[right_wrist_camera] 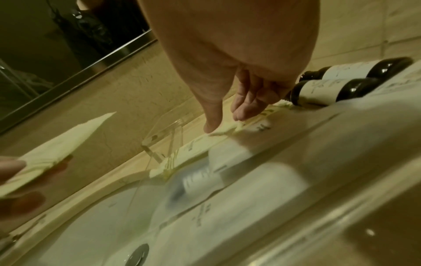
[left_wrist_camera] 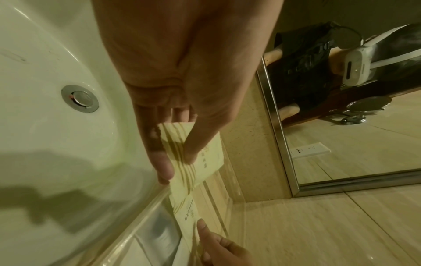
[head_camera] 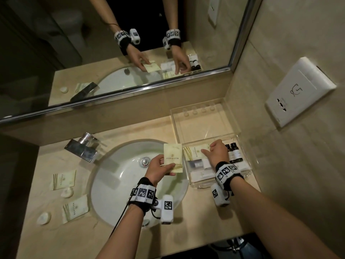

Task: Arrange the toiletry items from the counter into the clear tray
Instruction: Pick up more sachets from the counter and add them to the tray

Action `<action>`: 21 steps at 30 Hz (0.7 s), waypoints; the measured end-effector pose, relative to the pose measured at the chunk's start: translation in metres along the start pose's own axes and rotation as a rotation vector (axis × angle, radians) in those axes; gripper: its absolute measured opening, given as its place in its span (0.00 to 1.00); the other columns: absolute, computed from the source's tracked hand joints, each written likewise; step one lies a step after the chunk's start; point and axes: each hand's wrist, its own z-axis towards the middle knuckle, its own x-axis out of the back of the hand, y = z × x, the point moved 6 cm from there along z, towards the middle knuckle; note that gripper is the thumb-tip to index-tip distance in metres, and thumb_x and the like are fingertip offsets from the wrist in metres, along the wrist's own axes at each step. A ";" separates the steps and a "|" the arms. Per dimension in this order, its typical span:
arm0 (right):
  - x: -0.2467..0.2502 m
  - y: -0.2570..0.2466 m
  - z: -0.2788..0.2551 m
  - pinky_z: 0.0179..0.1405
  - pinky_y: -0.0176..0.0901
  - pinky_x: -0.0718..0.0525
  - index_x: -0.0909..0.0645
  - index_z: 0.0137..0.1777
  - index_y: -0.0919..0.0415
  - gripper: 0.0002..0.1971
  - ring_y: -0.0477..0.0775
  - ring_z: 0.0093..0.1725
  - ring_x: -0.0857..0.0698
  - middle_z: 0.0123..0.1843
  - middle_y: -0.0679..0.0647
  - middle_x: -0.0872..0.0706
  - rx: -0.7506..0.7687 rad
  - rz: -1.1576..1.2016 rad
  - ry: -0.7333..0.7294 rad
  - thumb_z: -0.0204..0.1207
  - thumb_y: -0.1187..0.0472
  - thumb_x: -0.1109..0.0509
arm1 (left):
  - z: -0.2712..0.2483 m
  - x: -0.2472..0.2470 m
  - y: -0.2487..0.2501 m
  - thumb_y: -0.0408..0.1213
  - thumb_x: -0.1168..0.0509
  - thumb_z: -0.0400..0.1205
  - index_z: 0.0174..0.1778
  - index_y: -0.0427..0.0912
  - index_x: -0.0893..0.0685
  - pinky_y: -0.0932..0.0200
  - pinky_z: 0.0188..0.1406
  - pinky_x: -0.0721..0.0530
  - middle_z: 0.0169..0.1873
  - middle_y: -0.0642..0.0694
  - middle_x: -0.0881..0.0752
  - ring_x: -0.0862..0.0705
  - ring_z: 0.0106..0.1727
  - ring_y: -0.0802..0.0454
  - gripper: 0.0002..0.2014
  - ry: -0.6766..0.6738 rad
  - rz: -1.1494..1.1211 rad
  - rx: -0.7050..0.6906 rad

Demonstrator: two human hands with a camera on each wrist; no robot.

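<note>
On counter (head_camera: pixel 46 157), two sachets (head_camera: pixel 64 179) (flat), in tray (head_camera: pixel 195 184), two bottles (head_camera: pixel 233 154)

I saw a white round basin (head_camera: pixel 113 191) with a metal drain plug (head_camera: pixel 144 162) at its bottom and a chrome faucet (head_camera: pixel 84 149) standing at its back left edge. A steel-framed mirror (head_camera: pixel 93 43) ran along the wall behind. On my right, a white socket plate (head_camera: pixel 298 92) sat on beige tile (head_camera: pixel 291 174).

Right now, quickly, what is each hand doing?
Left hand: pinching a pale sachet over the sink.
Right hand: pinching a packet lying in the clear tray.
</note>
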 end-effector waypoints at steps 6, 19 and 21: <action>0.002 -0.026 -0.006 0.44 0.44 0.12 0.15 0.52 0.56 0.16 0.56 0.47 0.10 0.47 0.51 0.10 0.119 0.322 -0.197 0.74 0.43 0.25 | 0.011 -0.015 0.010 0.23 0.30 0.76 0.59 0.27 0.18 0.65 0.30 0.14 0.49 0.34 0.12 0.13 0.39 0.48 0.15 -0.047 0.124 -0.054; 0.021 0.013 0.001 0.67 0.49 0.20 0.22 0.70 0.66 0.23 0.61 0.65 0.16 0.67 0.61 0.15 -0.065 0.067 -0.235 0.77 0.59 0.25 | 0.029 -0.048 0.021 0.29 0.30 0.77 0.51 0.40 0.14 0.70 0.35 0.21 0.49 0.46 0.12 0.17 0.37 0.53 0.08 0.051 0.539 -0.245; 0.013 0.009 0.003 0.67 0.49 0.20 0.20 0.69 0.67 0.22 0.60 0.64 0.16 0.65 0.62 0.14 -0.073 0.064 -0.218 0.76 0.59 0.24 | 0.026 -0.053 0.021 0.29 0.33 0.79 0.52 0.42 0.13 0.65 0.46 0.19 0.52 0.50 0.13 0.15 0.45 0.50 0.08 0.025 0.635 -0.281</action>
